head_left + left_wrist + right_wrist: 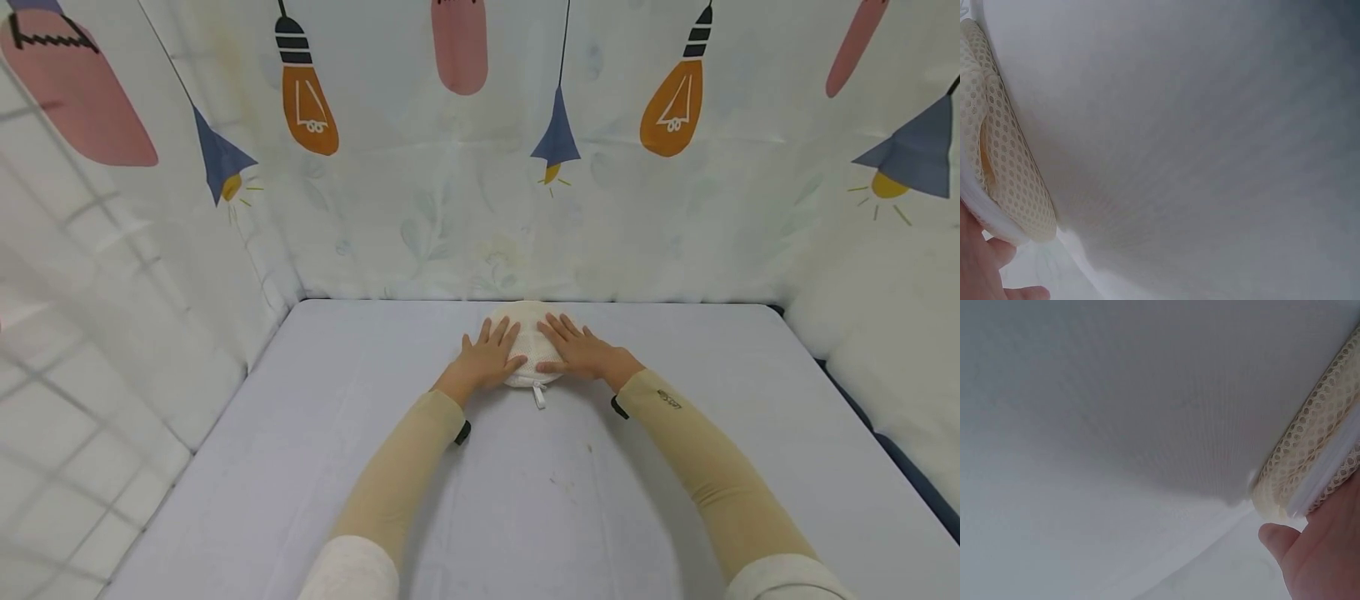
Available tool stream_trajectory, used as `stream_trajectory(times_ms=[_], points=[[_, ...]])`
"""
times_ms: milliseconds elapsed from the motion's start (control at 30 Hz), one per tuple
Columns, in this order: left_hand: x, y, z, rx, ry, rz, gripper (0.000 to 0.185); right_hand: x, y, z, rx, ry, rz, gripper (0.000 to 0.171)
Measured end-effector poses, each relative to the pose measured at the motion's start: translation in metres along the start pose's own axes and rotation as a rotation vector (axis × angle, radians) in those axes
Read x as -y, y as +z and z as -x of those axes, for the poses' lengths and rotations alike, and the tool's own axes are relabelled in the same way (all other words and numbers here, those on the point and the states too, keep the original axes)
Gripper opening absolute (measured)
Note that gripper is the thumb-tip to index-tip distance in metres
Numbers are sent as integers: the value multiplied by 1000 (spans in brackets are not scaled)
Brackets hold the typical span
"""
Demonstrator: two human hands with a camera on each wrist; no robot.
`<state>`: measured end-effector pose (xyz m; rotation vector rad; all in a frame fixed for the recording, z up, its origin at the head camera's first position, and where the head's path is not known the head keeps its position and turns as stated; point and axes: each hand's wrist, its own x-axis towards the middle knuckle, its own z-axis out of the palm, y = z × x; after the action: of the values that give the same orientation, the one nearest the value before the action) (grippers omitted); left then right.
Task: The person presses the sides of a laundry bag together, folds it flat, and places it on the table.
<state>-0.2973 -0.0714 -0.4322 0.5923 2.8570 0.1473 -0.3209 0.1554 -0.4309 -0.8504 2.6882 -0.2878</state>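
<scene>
1. Two beige sleeves are being extended from the near edge of the pale table [375, 500].
2. Left hand [487, 360] and right hand [581, 350] are being laid flat, fingers spread, on the round cream mesh bag [525, 329]; both equally near.
3. Bag is lying mid-table toward the far edge, zipper pull [539, 397] pointing nearward.
4. Bag's contents are being hidden; wrist views are showing only mesh edge and fingertips.

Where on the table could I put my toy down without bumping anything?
Bare table lies left of the left hand, right of the right hand, and between the sleeves toward the near edge. It is crowded only at the back middle, where both hands press flat on the round mesh pouch close to the curtain.
</scene>
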Motion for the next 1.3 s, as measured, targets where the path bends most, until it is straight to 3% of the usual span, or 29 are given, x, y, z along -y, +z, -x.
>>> stream_trajectory(times_ms=[667, 867, 1300], points=[[-6, -3, 3, 70, -39, -8, 75, 5, 3, -3, 71, 74, 19, 95], [-4, -1, -4, 60, -60, -20, 75, 8, -1, -5, 66, 90, 7, 96], [-7, -3, -1, 76, -69, -9, 74, 7, 1, -4, 80, 95, -19, 97]])
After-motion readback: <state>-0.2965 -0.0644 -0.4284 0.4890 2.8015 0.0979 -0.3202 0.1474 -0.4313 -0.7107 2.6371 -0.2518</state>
